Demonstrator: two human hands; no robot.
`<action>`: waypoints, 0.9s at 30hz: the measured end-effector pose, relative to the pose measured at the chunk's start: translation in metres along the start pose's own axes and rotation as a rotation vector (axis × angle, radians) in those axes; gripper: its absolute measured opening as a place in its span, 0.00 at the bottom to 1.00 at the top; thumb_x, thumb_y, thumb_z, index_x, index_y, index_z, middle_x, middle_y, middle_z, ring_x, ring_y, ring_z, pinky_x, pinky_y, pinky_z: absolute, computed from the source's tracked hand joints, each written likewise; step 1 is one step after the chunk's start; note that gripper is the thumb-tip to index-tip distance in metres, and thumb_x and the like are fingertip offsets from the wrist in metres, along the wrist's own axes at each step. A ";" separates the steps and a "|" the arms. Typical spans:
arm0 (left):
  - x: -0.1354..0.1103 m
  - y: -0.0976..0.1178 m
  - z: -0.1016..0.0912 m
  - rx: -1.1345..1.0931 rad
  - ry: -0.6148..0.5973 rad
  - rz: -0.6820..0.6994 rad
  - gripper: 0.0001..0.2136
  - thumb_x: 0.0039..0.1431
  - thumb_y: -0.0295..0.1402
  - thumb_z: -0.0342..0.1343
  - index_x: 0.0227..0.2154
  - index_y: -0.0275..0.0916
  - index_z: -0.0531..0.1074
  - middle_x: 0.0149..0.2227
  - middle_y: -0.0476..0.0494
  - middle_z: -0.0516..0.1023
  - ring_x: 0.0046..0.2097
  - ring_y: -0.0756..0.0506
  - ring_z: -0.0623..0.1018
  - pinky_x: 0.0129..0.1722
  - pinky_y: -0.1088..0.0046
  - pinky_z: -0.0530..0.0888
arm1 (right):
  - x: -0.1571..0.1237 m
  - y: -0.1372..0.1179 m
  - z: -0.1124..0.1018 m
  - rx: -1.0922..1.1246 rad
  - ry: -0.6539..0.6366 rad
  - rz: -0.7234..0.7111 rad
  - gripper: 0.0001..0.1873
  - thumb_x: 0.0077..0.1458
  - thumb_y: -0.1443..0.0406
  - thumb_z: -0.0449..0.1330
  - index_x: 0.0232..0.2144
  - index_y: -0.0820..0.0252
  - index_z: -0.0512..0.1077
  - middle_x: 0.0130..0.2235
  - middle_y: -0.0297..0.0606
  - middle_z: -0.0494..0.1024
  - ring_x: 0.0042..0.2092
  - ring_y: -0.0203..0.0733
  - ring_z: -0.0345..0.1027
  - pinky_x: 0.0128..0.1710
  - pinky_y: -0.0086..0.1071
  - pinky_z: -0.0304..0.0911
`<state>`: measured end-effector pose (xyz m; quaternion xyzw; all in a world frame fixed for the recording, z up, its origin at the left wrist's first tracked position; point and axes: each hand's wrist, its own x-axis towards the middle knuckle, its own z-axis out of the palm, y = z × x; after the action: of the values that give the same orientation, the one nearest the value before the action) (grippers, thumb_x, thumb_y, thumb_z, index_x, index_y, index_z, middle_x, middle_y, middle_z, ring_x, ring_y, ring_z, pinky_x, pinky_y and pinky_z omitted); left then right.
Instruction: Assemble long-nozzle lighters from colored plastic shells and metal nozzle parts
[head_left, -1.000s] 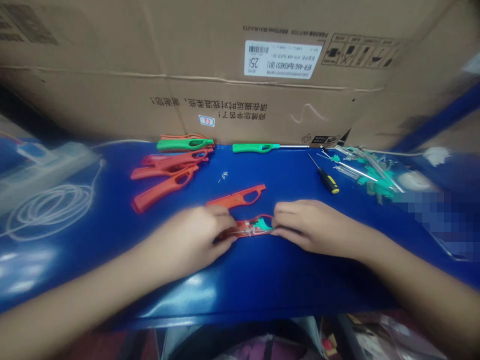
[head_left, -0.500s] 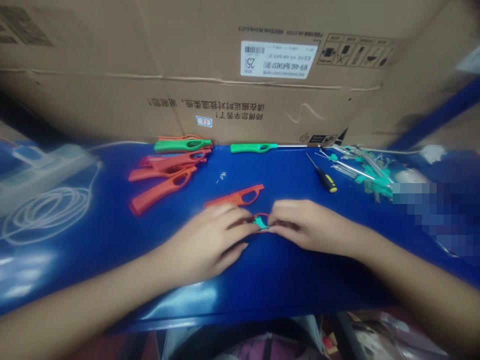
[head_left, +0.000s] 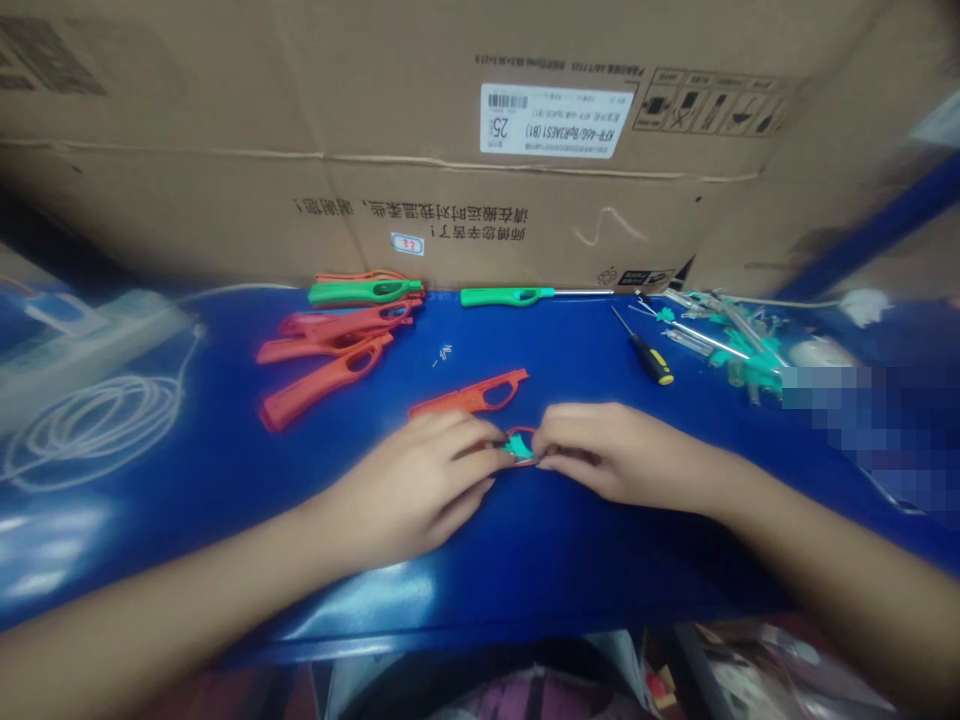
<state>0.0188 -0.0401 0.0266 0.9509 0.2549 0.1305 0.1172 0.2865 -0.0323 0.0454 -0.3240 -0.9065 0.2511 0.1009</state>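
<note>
Between my two hands is an orange lighter casing (head_left: 527, 432), mostly hidden by fingers, with a teal trigger piece (head_left: 518, 446) in its loop. My left hand (head_left: 424, 485) is closed on the casing's left part, thumb and fingers pinching near the teal piece. From the other side, my right hand (head_left: 619, 452) pinches the right end of the same casing. Just beyond my left fingers lies another orange casing half (head_left: 491, 393), flat on the blue table (head_left: 525, 580).
Several orange casings (head_left: 322, 385) and a green one (head_left: 364, 291) are heaped at left. A green lighter (head_left: 502, 297) with a metal tube lies along the cardboard (head_left: 225, 220). A screwdriver (head_left: 651, 357) and teal-and-metal inner parts (head_left: 739, 340) lie right; a coiled white cable (head_left: 97, 420) lies far left.
Both hands keep their pinch on the casing. The teal piece and my fingertips have shifted very slightly; everything else looks the same.
</note>
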 end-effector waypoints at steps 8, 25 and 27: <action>0.000 -0.001 0.002 -0.024 -0.008 0.000 0.17 0.70 0.29 0.48 0.58 0.43 0.70 0.55 0.40 0.73 0.55 0.40 0.73 0.55 0.58 0.73 | 0.001 -0.002 0.001 -0.029 -0.002 0.018 0.06 0.67 0.68 0.56 0.39 0.58 0.73 0.40 0.37 0.75 0.41 0.38 0.69 0.40 0.31 0.61; 0.000 0.000 0.003 -0.074 0.015 -0.013 0.16 0.69 0.29 0.49 0.57 0.38 0.71 0.54 0.37 0.72 0.56 0.41 0.73 0.57 0.60 0.73 | 0.003 0.001 0.001 0.055 0.110 0.054 0.06 0.65 0.70 0.56 0.37 0.59 0.74 0.38 0.37 0.76 0.36 0.36 0.68 0.37 0.30 0.62; 0.000 0.000 0.003 -0.072 0.016 -0.016 0.16 0.70 0.29 0.48 0.57 0.38 0.70 0.54 0.37 0.72 0.56 0.41 0.73 0.57 0.60 0.73 | 0.002 0.003 0.001 0.010 0.101 0.067 0.05 0.64 0.69 0.57 0.37 0.59 0.74 0.39 0.38 0.76 0.37 0.37 0.69 0.37 0.31 0.62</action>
<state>0.0196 -0.0410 0.0233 0.9430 0.2584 0.1463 0.1502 0.2861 -0.0296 0.0435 -0.3660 -0.8876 0.2424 0.1395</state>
